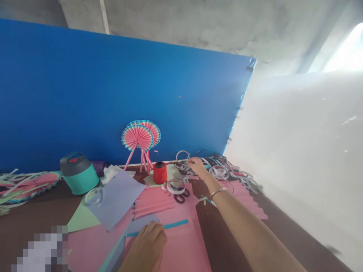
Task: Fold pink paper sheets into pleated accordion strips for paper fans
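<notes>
Nearest the camera, the left hand (146, 245) lay curled over one end of a teal paper strip (176, 224) on a pink paper sheet (181, 251). It was bent downward, but whether it gripped the strip could not be told. A pixelated patch (42, 249) covered the lower left corner of the brown desk (34, 211). Along the left edge lay fringed paper fans (28, 185), then a teal canister with a dark lid (79, 175). A pale green sheet (83, 218) sat under a grey-blue sheet (116, 198), with a clear ring (93, 195) beside them. Two pink-and-teal pleated paper fans (138, 138) stood upright against a blue board (85, 94), just beside a red thread spool (159, 173). Black-handled scissors (180, 195) lay under a loose ring (176, 186), next to pleated pink paper (153, 202). The right hand (197, 167), fingers extended and not visibly gripping, reached the edge of a heap of paper-strip rings (224, 170). The braceleted right forearm (249, 230) crossed the desk, blocking part of a second pleated pink sheet (244, 198).
</notes>
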`<state>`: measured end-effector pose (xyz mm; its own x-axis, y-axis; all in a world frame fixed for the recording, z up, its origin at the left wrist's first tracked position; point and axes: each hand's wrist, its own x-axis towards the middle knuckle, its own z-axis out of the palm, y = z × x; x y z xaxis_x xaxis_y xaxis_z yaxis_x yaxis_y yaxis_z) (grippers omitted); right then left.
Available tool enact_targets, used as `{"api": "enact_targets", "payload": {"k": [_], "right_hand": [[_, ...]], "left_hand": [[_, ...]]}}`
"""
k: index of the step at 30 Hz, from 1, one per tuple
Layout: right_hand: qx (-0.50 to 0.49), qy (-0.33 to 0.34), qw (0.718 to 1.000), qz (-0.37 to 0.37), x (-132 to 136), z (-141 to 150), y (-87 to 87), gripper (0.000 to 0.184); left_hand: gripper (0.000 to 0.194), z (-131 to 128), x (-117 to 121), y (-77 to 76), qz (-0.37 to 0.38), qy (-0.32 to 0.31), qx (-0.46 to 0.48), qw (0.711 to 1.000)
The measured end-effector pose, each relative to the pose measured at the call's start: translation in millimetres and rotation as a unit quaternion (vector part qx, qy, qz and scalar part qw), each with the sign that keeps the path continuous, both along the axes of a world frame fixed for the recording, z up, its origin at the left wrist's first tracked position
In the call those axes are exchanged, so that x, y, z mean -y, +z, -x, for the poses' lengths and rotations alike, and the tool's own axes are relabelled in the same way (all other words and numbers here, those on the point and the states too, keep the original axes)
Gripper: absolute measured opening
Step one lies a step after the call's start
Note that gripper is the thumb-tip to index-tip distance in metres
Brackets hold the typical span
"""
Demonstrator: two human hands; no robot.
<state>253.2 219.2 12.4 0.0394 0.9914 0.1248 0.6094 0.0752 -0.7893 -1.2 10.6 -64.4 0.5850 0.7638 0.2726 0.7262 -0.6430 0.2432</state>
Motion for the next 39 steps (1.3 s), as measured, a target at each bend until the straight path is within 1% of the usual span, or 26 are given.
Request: {"api": "enact_targets", "payload": {"k": [3,7,8,10,12,13,16,19,23,25,27,29,30,32,33,35,37,39], "right_hand": [[-0.118,0.057,0.991,-0.008,17.0,-1.5,13.5,0.035],[-0.222,0.121,0.967,0.007,51.0,2.6,22.0,0.033],[-0.255,0.137,0.957,0.019,59.9,3.5,22.3,0.031],[-0.344,0.164,0.922,0.06,76.9,4.2,20.9,0.025],[-0.392,0.174,0.898,0.098,92.2,3.6,17.0,0.022],[-0.393,0.172,0.897,0.112,99.3,2.9,14.2,0.021],[-0.361,0.163,0.907,0.142,118.7,1.5,3.5,0.021],[-0.336,0.174,0.913,0.153,134.1,3.0,-6.1,0.024],[-0.324,0.211,0.915,0.118,147.7,11.4,-10.0,0.034],[-0.309,0.228,0.918,0.096,153.2,17.1,-8.5,0.036],[-0.279,0.242,0.926,0.075,158.7,22.7,-5.9,0.037],[-0.241,0.254,0.935,0.051,164.0,27.2,-3.0,0.035],[-0.224,0.26,0.939,0.037,166.4,28.8,-1.7,0.033],[-0.195,0.262,0.945,0.011,169.6,30.4,-0.2,0.03],[-0.182,0.258,0.949,-0.001,170.3,30.3,-0.1,0.029],[-0.16,0.243,0.957,-0.018,170.3,28.8,-1.1,0.028],[-0.146,0.23,0.962,-0.022,168.8,26.5,-3.0,0.027],[-0.138,0.227,0.964,-0.007,166.8,24.8,-4.9,0.027]], "left_hand": [[0.023,0.2,3.8,12.3,0.0,-0.01,0.007,1.0],[0.023,1.2,12.0,29.1,-0.015,-0.014,0.008,1.0],[0.023,1.5,13.7,32.2,-0.019,-0.014,0.007,1.0],[0.024,1.8,16.1,37.3,-0.014,-0.01,0.003,1.0],[0.025,1.8,17.4,41.5,0.003,-0.008,-0.005,1.0],[0.025,1.8,17.8,43.7,0.013,-0.009,-0.008,1.0],[0.028,1.0,18.9,51.7,0.041,-0.014,-0.017,0.999],[0.032,-1.0,20.2,63.0,0.07,0.001,-0.014,0.997],[0.03,-4.9,19.6,77.8,0.139,0.044,0.013,0.989],[0.032,-7.9,16.3,81.2,0.16,0.072,0.04,0.984],[0.031,-13.1,10.4,81.8,0.179,0.09,0.098,0.975],[0.032,-21.4,2.5,81.4,0.229,0.092,0.185,0.951],[0.035,-26.4,-1.9,81.3,0.266,0.088,0.229,0.932],[0.043,-37.0,-10.3,81.5,0.351,0.096,0.282,0.888],[0.042,-42.0,-13.8,81.7,0.369,0.105,0.3,0.873],[0.035,-50.2,-19.0,81.4,0.36,0.122,0.334,0.863],[0.028,-55.3,-21.3,79.5,0.318,0.128,0.362,0.867],[0.024,-57.8,-21.4,76.0,0.287,0.128,0.375,0.872]]}}
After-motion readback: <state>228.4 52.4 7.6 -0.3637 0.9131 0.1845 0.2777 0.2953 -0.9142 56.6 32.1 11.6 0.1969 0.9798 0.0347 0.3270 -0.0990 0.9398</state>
